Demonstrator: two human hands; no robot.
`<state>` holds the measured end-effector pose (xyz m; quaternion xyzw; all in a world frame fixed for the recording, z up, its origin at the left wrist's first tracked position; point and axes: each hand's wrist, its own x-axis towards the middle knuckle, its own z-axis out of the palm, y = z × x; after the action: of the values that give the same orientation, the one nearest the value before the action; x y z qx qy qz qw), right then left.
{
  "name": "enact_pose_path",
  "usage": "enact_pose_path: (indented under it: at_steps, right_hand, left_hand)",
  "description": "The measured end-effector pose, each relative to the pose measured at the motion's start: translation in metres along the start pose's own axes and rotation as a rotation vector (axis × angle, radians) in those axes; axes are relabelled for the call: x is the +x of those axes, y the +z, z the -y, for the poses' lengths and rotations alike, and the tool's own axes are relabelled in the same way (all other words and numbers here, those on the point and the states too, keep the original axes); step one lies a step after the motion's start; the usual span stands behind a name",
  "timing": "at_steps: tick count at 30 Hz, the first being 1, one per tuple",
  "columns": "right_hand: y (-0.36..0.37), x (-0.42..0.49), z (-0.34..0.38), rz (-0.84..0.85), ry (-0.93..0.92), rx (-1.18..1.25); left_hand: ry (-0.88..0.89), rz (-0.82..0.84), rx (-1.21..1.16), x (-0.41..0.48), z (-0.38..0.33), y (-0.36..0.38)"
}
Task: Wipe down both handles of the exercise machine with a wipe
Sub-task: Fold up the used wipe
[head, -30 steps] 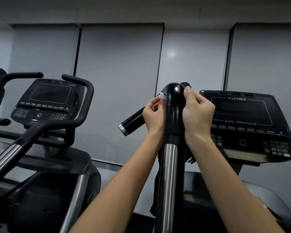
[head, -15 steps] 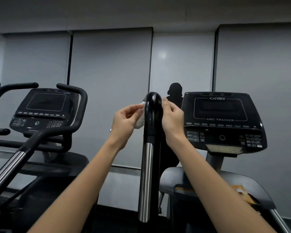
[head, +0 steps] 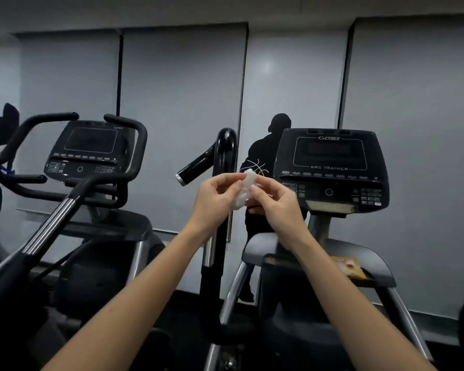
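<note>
Head view: left grip [head: 214, 199] and right grip [head: 275, 203] meet at mid-frame, both pinching the same small white wipe [head: 243, 192] between thumb and fingertips, left from the left edge, right from the right edge. The wipe is crumpled, standing roughly upright between the two grips, top end poking above the fingers. It is held up in front of the machine and is not wrapped round anything. Both forearms are bare and run in from the bottom corners. Right behind the left grip stands the black handle [head: 225, 148], an upright post with a glossy bend on top and a short side bar [head: 193, 168] sticking down-left, ending in a silver cap. The wipe shows just right of the post and below the bend. Lower down, the post turns chrome, then black again. Right of the grips is the console [head: 330, 167], marked CYBEX and ARC TRAINER, screen dark, button pads below it. A yellow sticker [head: 351, 266] lies on the grey shroud under the console. At left stands a second machine [head: 89, 148] with its own dark console, looped black bars and a ribbed chrome arm [head: 51, 223]. Grey wall panels [head: 182, 84] stand behind, with a dark figure's reflection [head: 265, 148] between handle and console.
</note>
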<state>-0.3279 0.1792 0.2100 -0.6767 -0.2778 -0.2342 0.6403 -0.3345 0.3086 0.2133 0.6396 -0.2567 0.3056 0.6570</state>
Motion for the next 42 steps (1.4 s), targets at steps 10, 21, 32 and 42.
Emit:
enact_pose_path:
  at_steps: [10, 21, 32, 42]
  right_hand:
    - [-0.057, -0.131, -0.011, -0.151, 0.141, -0.133]
    - [-0.140, -0.276, -0.064, -0.326, 0.411, -0.190]
    - [-0.229, -0.426, -0.185, -0.462, 0.672, -0.393]
    - [-0.252, -0.544, -0.331, -0.547, 0.918, -0.627]
  left_hand:
    - [-0.213, 0.324, -0.028, -0.130, 0.011, 0.037]
    - [-0.385, 0.360, 0.120, -0.249, 0.074, 0.110]
    - [-0.609, 0.521, 0.285, -0.394, 0.197, 0.223]
    - [-0.773, 0.698, 0.372, -0.516, 0.342, 0.271]
